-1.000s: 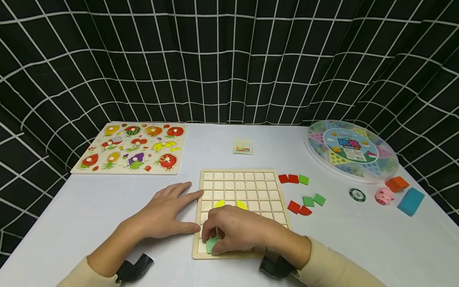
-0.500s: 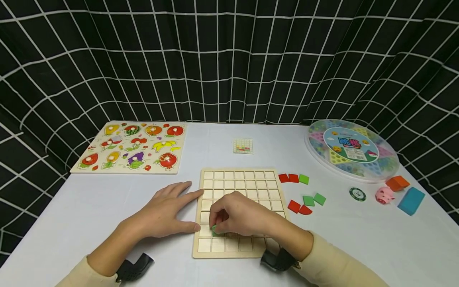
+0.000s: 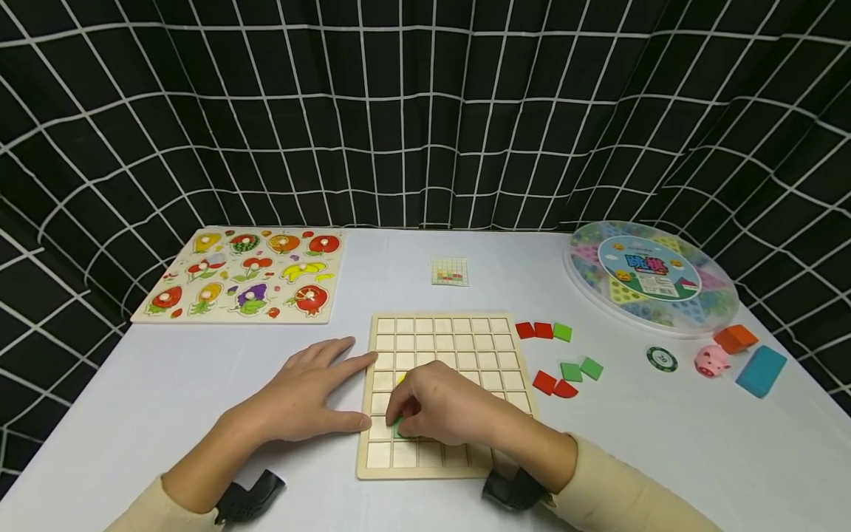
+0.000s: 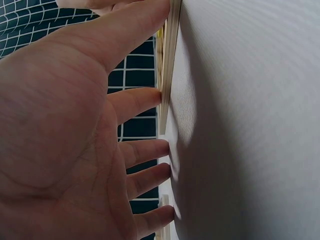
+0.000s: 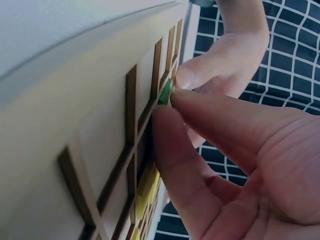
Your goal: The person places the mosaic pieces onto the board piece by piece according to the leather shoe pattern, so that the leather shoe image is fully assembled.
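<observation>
In the head view a wooden grid board (image 3: pixel 444 473) lies in front of me on the white table. My left hand (image 3: pixel 299 399) is spread flat at its left side, with thumb and index fingertips against the edge. Over the lower left cells my right hand (image 3: pixel 452 406) pinches a small green square tile (image 5: pixel 165 93) between thumb and fingers. In the right wrist view the tile stands tilted, its lower edge right at the grid. Yellow pieces (image 5: pixel 146 189) lie in the board nearby, mostly hidden by the right hand in the head view.
Right of the board lie red tiles (image 3: pixel 544 382), a red quarter-round piece (image 3: pixel 566 389) and green tiles (image 3: pixel 571 372). A small pattern card (image 3: pixel 450 271) lies behind it. A fruit puzzle (image 3: pixel 253 273), round game box (image 3: pixel 651 277), chip (image 3: pixel 662 359), toy pig (image 3: pixel 712 361) and blocks (image 3: pixel 761 372) stand farther out.
My right hand has carried the green tile from the bottom-left cell up and slightly right, to the row above, and stays there. The left hand has not moved.
</observation>
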A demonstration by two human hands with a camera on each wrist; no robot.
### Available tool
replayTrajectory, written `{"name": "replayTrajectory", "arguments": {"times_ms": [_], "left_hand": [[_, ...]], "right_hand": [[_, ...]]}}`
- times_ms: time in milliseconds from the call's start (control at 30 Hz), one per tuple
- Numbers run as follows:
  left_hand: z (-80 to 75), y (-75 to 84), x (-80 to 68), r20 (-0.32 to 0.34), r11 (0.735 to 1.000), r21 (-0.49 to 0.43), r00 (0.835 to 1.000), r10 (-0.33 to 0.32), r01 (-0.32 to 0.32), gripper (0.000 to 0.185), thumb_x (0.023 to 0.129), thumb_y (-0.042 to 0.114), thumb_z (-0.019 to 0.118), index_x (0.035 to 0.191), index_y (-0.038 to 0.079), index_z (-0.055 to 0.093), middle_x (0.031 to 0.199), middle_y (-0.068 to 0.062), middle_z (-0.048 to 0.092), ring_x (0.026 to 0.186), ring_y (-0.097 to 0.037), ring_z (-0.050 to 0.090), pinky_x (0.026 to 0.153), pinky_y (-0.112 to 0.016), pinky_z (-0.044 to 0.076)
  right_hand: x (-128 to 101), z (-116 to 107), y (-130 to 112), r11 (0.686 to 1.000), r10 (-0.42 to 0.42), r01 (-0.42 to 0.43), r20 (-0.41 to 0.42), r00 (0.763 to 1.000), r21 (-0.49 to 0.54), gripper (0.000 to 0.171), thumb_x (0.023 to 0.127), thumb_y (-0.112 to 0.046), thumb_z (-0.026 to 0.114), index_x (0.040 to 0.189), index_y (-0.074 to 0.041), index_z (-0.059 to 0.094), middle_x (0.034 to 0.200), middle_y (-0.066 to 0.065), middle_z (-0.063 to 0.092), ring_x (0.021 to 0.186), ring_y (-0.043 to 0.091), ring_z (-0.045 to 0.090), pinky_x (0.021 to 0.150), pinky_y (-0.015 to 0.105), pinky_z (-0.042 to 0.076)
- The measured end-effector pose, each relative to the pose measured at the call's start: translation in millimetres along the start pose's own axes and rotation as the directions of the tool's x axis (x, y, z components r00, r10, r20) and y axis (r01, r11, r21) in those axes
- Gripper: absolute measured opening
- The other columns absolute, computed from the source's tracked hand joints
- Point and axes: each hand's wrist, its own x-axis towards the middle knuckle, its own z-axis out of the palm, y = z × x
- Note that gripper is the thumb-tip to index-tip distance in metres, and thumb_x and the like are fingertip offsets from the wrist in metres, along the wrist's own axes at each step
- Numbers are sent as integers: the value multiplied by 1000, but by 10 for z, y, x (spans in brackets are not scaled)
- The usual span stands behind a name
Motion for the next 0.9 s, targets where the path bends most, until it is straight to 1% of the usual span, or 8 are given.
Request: {"name": "replayTrajectory", "arguments": {"times_ms": [167,267,467,567,633,733,900], "left_hand": [[-7,-1,7,0,1000,5,1000,-4,4,86,84,65,75,157,32,46,166,-13,34,154,-40,28,121,-67,25],[-3,-6,7,6,1000,5,1000,-8,8,86,83,66,75,157,32,45,166,-13,34,154,-40,28,121,-67,25],[6,-4,2,14,1000,6,1000,-21,20,87,83,67,74,157,33,45,167,-13,33,154,-40,28,121,-66,25],[7,3,-1,13,1000,8,1000,-29,29,87,83,67,74,157,33,45,167,-13,33,154,-40,28,121,-67,25],[9,9,2,13,1000,6,999,-29,29,87,83,67,74,157,33,45,167,-13,33,154,-40,28,121,-67,25],[11,18,18,15,1000,5,1000,-23,23,87,83,66,74,157,34,45,167,-12,32,154,-40,28,121,-66,25],[6,23,37,19,1000,11,1000,-23,23,87,83,66,74,158,33,44,167,-13,32,154,-40,28,121,-66,25]], "right_hand": [[-13,-14,13,999,-31,31,4,1000,-44,16,82,-2,84,86,-18,80,79,-13,64,74,1,57,69,18,50],[-35,-21,44,997,-49,49,-2,999,-62,15,83,-4,83,89,-18,80,82,-13,65,76,1,58,72,18,50],[-159,-112,187,993,-118,118,-49,992,4,12,87,-6,80,94,-15,81,86,-10,69,78,3,59,73,21,53],[-287,-213,318,991,-125,128,-90,988,25,12,88,-5,79,96,-15,81,88,-8,70,79,6,59,73,23,55],[-398,-295,416,994,-103,107,-118,988,25,14,88,-6,80,97,-16,80,90,-8,70,81,8,59,74,23,56],[-574,-432,571,999,-50,52,-162,985,10,15,87,-7,82,98,-17,80,92,-8,70,82,7,59,74,23,56],[-807,-657,802,998,29,-41,-230,973,-46,18,86,-7,82,101,-16,79,93,-7,72,82,6,60,70,22,54]]}}
